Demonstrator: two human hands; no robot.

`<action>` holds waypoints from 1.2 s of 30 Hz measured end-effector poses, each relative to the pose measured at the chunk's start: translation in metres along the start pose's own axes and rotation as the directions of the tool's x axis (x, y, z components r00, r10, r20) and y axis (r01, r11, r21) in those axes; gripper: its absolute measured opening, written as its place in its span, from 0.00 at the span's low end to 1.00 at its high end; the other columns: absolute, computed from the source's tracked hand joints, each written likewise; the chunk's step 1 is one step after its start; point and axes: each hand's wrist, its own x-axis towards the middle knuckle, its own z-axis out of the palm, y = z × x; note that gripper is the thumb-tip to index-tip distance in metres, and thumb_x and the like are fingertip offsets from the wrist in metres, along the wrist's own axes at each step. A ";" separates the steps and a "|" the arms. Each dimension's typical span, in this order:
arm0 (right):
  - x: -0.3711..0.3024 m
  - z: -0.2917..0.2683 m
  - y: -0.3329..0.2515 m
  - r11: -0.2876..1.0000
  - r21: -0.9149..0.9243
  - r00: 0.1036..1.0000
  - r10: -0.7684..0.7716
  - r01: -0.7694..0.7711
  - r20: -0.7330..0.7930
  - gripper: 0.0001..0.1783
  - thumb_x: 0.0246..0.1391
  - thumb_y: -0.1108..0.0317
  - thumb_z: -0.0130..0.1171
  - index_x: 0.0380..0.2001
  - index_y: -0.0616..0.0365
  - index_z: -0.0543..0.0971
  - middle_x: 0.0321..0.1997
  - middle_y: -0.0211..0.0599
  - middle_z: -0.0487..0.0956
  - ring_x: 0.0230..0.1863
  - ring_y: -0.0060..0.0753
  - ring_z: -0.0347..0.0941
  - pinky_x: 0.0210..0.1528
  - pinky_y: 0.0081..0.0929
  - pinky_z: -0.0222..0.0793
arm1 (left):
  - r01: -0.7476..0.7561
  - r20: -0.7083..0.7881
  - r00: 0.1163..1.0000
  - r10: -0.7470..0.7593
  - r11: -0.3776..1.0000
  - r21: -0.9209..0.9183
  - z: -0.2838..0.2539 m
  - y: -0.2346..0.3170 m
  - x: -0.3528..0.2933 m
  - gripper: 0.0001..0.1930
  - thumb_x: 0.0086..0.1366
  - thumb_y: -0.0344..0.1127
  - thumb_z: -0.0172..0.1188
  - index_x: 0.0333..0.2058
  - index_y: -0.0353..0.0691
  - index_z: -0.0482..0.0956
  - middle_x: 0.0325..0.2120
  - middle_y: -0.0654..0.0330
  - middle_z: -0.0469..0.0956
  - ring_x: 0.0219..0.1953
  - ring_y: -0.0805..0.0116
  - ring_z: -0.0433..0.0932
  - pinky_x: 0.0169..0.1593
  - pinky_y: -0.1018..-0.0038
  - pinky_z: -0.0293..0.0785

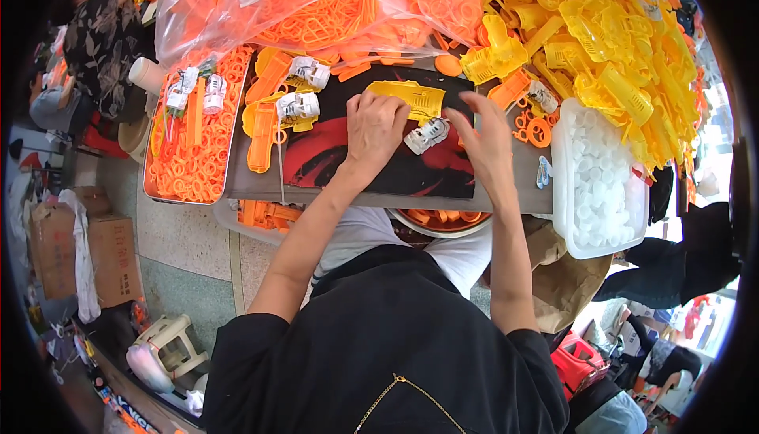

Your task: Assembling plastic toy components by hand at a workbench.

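Observation:
A yellow plastic shell half [411,100] lies on a dark mat with a red pattern [332,149]. My left hand [374,135] is closed, its bent fingers at the shell's left end. A white motor unit with thin wires [427,136] sits just below the shell, tilted, between my two hands. To its right is my right hand [486,145], with thumb and fingers apart and nothing visible in them. Left of the mat, two more white units [298,107] rest by yellow and orange shell parts [261,140].
A metal tray of small orange rings [150,185] stands at the left. At the right is a clear tub of white caps [563,197]. Yellow shells [624,62] are heaped at the far right; a plastic bag of orange parts [332,19] lies at the back. Another person [103,39] is far left.

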 end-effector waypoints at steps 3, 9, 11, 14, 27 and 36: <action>-0.042 -0.034 0.016 0.926 -0.378 1.000 0.011 -0.008 0.006 0.24 0.52 0.60 0.71 0.50 0.59 0.79 0.54 0.43 0.77 0.58 0.50 0.69 0.61 0.45 0.63 | 0.019 0.032 0.999 -0.018 1.000 -0.022 0.000 0.008 0.009 0.07 0.61 0.39 0.66 0.28 0.43 0.82 0.27 0.65 0.82 0.39 0.61 0.76 0.51 0.61 0.62; -0.042 -0.049 0.038 0.954 -0.288 0.982 0.131 -0.087 0.137 0.23 0.54 0.61 0.71 0.50 0.60 0.78 0.49 0.45 0.80 0.53 0.43 0.75 0.55 0.39 0.69 | 0.051 0.090 0.994 -0.059 0.995 0.088 0.010 0.013 0.016 0.10 0.59 0.41 0.68 0.26 0.43 0.79 0.26 0.64 0.80 0.38 0.61 0.77 0.49 0.61 0.61; -0.024 -0.051 0.035 0.978 0.025 0.965 0.199 -0.206 0.173 0.21 0.55 0.62 0.70 0.46 0.62 0.77 0.36 0.41 0.84 0.37 0.40 0.81 0.43 0.28 0.74 | 0.039 0.078 0.996 -0.046 0.995 0.090 0.012 0.009 0.015 0.10 0.58 0.41 0.68 0.26 0.43 0.78 0.26 0.63 0.80 0.38 0.61 0.77 0.49 0.61 0.61; 0.013 -0.056 0.036 0.982 0.066 0.976 0.168 -0.178 0.136 0.22 0.54 0.65 0.70 0.48 0.64 0.76 0.42 0.43 0.82 0.39 0.39 0.80 0.46 0.30 0.74 | 0.005 0.097 0.995 -0.007 1.000 0.021 0.007 0.003 0.013 0.10 0.58 0.41 0.68 0.27 0.44 0.79 0.25 0.63 0.79 0.38 0.60 0.77 0.48 0.62 0.61; 0.064 -0.012 -0.023 0.895 -0.242 0.910 -0.405 0.375 -0.087 0.26 0.45 0.81 0.59 0.52 0.58 0.75 0.51 0.42 0.77 0.55 0.47 0.71 0.59 0.40 0.66 | -0.029 0.032 0.999 0.034 0.989 -0.143 -0.001 0.010 0.017 0.06 0.62 0.32 0.65 0.39 0.45 0.85 0.37 0.58 0.76 0.43 0.53 0.76 0.48 0.58 0.70; -0.029 0.047 -0.031 0.587 -0.224 0.626 -0.756 0.778 0.191 0.22 0.51 0.69 0.60 0.52 0.50 0.77 0.55 0.36 0.75 0.57 0.41 0.71 0.63 0.41 0.63 | 0.705 0.613 0.709 -0.349 0.380 -0.599 -0.053 -0.017 0.010 0.32 0.70 0.48 0.63 0.64 0.32 0.68 0.50 0.51 0.78 0.45 0.67 0.81 0.44 0.69 0.83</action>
